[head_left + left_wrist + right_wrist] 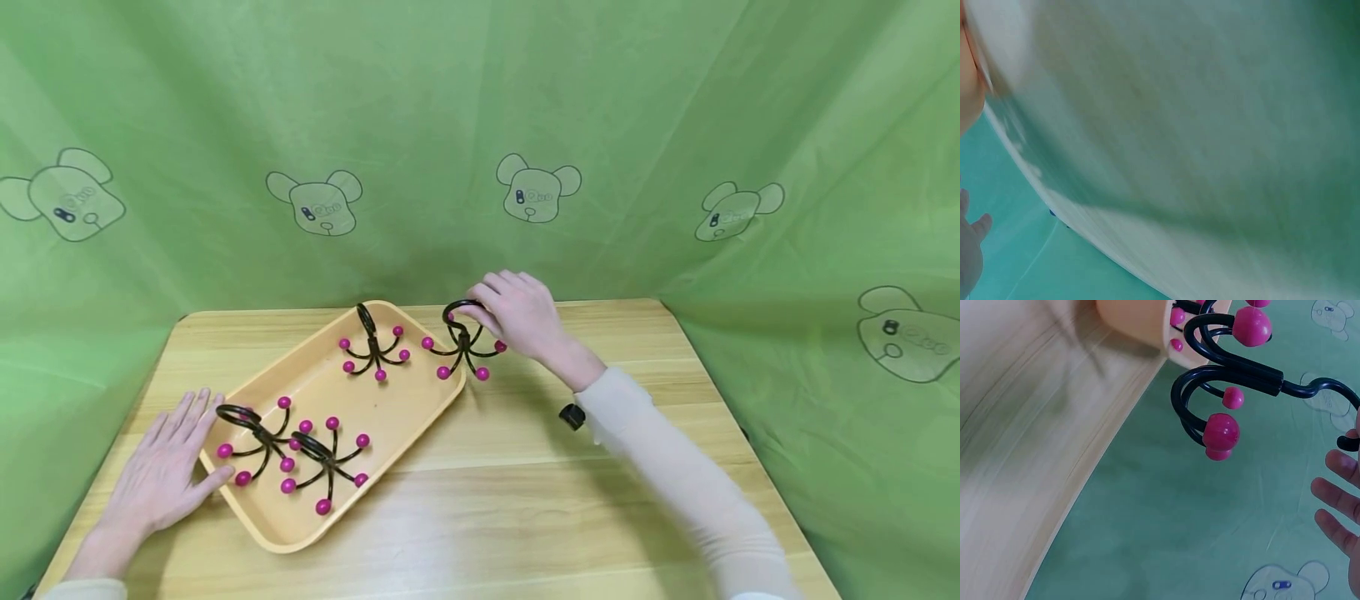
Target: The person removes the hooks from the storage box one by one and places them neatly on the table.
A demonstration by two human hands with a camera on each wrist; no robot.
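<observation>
My right hand (521, 312) pinches the curved top of a black multi-arm hook (463, 340) with magenta ball tips, near the tray's far right corner. In the right wrist view the hook (1250, 376) hangs from the thumb and forefinger, while the other fingers (1335, 497) spread loosely. My left hand (168, 475) lies with straight fingers against the left rim of the peach tray (420, 421). Inside the tray are three similar hooks: one at the far end (374, 346), one near the left hand (262, 437) and one at the near end (330, 462).
A wooden table (525, 517) carries the tray. Green cloth (420, 100) with bear-head drawings rises behind and at both sides. A small black piece (572, 416) shows at the right wrist. The left wrist view is mostly blurred table surface (1166, 125).
</observation>
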